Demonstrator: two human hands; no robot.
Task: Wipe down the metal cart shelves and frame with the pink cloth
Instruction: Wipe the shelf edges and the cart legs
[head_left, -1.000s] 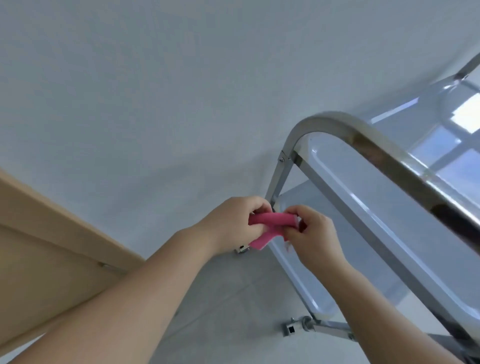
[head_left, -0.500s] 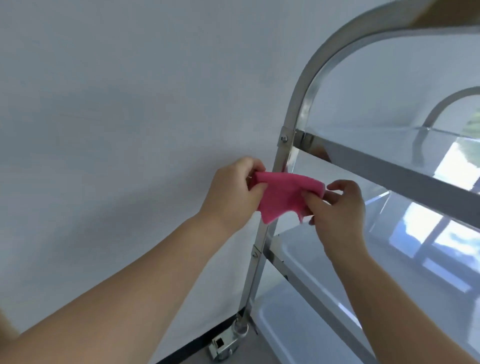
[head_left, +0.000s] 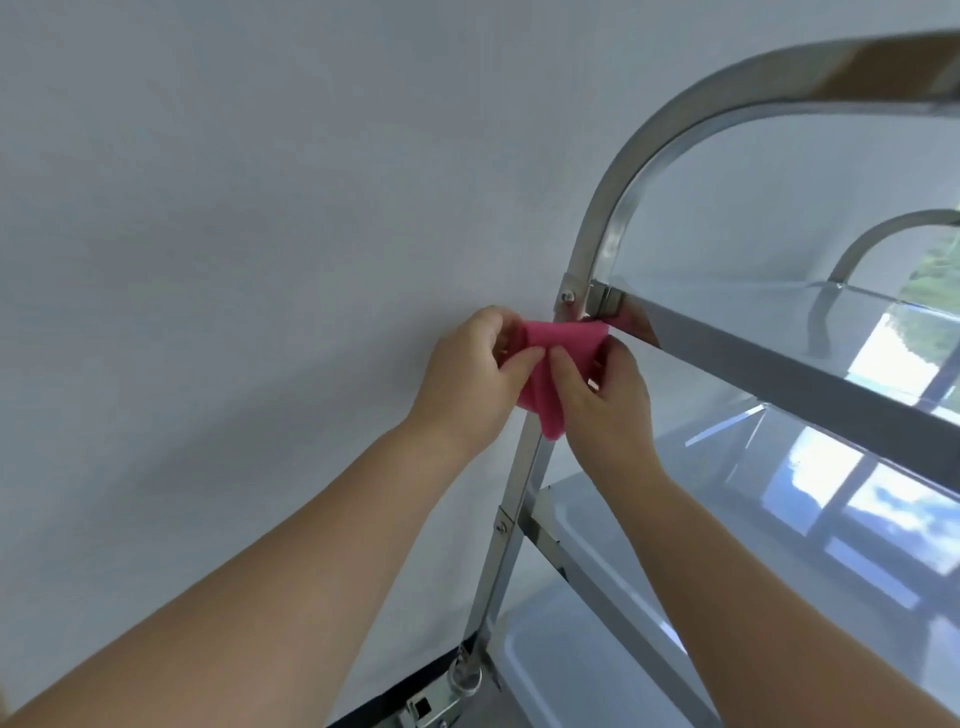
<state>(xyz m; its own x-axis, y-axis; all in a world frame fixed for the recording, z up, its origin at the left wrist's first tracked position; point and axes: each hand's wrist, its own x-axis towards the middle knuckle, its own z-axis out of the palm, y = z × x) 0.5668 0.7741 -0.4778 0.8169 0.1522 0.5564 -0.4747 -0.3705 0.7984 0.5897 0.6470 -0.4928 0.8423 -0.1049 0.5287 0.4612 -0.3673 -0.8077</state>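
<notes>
Fingertips (head_left: 530, 357) of both hands meet at the middle of the pink cloth (head_left: 566, 338), thumbs nearly touching, every finger curled in a pinch on the fabric. From my end I read the left hand (head_left: 470, 371) as gripping the cloth's wall-side part, and the right hand (head_left: 605, 400) as gripping the part just under the top shelf's corner.

The cloth sits against the cart's upright post (head_left: 524, 478), right below the bolted bracket (head_left: 569, 297) where the top shelf rim (head_left: 779, 374) joins the frame. A loose corner hangs down between the wrists. A two-handed hold like this would let me draw the cloth taut so it hugs the narrow metal. I cannot tell whether it wraps round the far side, since the hands hide that.

The cloth looks soft, thin and matte. The frame is flat-sided polished steel, bending into a rounded handle arch (head_left: 675, 119) above. The shelves are shiny sheet trays with raised rims, and they mirror a window. Low down, the post ends in a caster (head_left: 465, 675) close to the white wall (head_left: 260, 208).
</notes>
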